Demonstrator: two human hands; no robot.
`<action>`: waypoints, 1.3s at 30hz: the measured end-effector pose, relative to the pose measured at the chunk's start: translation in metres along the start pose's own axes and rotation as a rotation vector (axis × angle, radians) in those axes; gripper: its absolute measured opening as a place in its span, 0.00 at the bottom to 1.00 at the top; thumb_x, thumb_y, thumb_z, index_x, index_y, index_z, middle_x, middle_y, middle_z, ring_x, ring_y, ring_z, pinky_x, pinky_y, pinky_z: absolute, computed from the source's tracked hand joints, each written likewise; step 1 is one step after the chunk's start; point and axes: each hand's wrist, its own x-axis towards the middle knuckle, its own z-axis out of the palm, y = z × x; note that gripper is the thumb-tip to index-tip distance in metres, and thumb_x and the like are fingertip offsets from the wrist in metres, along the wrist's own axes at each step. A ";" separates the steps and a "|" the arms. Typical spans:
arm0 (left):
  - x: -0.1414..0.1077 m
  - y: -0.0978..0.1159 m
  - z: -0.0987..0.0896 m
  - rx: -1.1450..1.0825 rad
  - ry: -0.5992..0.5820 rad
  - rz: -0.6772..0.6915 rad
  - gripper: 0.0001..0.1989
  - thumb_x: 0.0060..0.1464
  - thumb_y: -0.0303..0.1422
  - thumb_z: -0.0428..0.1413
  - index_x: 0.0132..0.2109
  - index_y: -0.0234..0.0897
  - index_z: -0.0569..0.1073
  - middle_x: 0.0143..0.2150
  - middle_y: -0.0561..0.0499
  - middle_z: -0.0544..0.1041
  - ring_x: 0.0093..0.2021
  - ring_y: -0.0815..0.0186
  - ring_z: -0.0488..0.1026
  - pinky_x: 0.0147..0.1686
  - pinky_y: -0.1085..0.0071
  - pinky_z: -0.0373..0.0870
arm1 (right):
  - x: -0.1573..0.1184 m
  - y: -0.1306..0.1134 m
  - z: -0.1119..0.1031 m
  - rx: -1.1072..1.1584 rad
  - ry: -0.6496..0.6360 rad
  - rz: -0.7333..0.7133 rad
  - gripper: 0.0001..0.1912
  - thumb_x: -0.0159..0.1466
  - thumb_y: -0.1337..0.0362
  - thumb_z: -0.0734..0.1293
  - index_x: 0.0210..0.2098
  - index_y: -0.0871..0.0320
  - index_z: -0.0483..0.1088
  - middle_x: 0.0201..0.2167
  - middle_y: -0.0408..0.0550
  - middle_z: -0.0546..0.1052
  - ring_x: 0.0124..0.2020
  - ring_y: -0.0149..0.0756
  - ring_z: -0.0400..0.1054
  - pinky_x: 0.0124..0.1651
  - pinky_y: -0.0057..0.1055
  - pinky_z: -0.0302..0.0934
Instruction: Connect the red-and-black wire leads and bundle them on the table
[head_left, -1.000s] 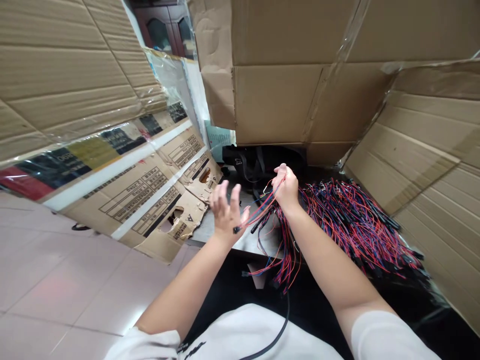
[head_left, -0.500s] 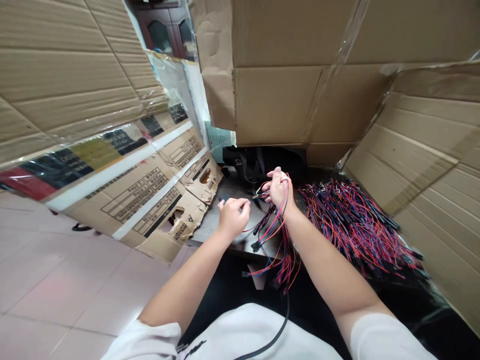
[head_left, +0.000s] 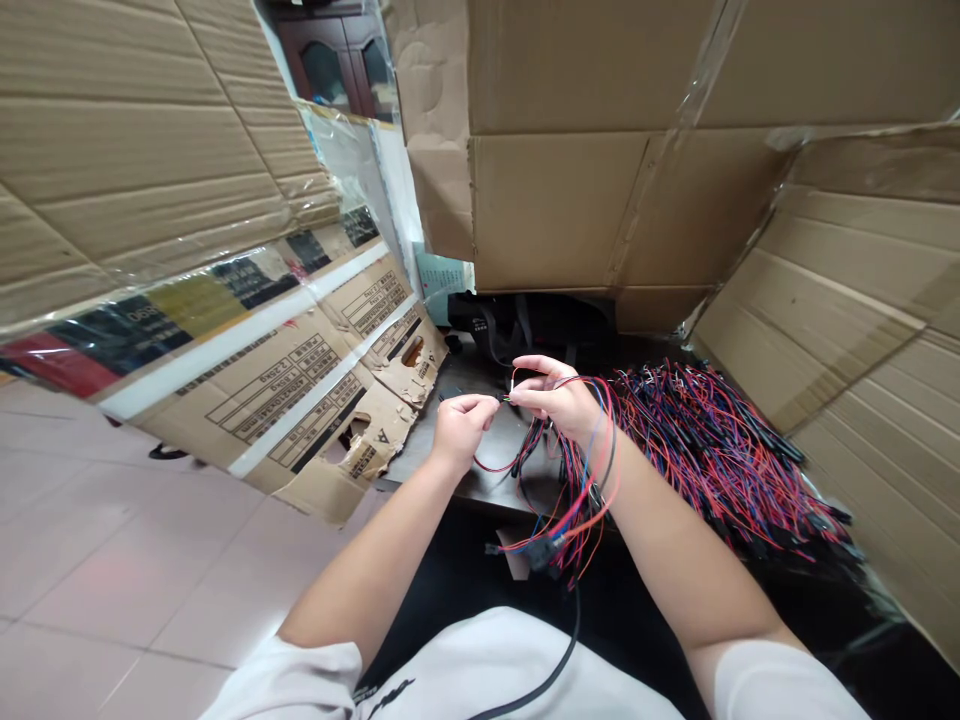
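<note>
Many red-blue jumper wires (head_left: 574,500) dangle below hands (head_left: 461,430) (head_left: 555,395)

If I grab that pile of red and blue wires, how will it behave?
The red and blue wires will probably feel light and floppy: strands droop from the right hand. Crisscrossed, with black connectors, they may tangle and snag.
</note>
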 end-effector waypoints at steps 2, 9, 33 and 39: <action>0.000 0.000 0.001 -0.003 0.006 0.007 0.15 0.44 0.33 0.56 0.15 0.36 0.63 0.15 0.57 0.59 0.21 0.72 0.56 0.23 0.73 0.54 | 0.000 0.002 0.001 0.013 0.031 -0.009 0.32 0.41 0.61 0.79 0.43 0.60 0.68 0.19 0.41 0.76 0.14 0.23 0.55 0.17 0.23 0.47; 0.000 -0.004 0.006 0.044 0.064 0.047 0.14 0.44 0.33 0.55 0.15 0.36 0.66 0.15 0.56 0.62 0.21 0.71 0.59 0.24 0.73 0.56 | -0.002 0.014 0.003 0.046 0.107 -0.041 0.30 0.42 0.61 0.78 0.43 0.58 0.67 0.21 0.42 0.78 0.14 0.25 0.59 0.17 0.23 0.47; 0.000 0.010 -0.002 -0.081 0.006 0.082 0.13 0.46 0.33 0.59 0.17 0.35 0.70 0.14 0.56 0.63 0.19 0.73 0.59 0.23 0.74 0.58 | -0.011 -0.015 -0.003 0.368 0.101 0.225 0.28 0.39 0.68 0.77 0.39 0.57 0.67 0.18 0.42 0.75 0.12 0.20 0.51 0.16 0.18 0.38; -0.005 0.019 -0.006 0.115 -0.021 0.189 0.13 0.51 0.34 0.58 0.21 0.36 0.73 0.18 0.54 0.70 0.22 0.70 0.65 0.27 0.72 0.62 | -0.011 -0.012 -0.001 0.371 0.120 0.231 0.28 0.40 0.68 0.78 0.39 0.57 0.67 0.19 0.43 0.76 0.13 0.20 0.53 0.16 0.17 0.40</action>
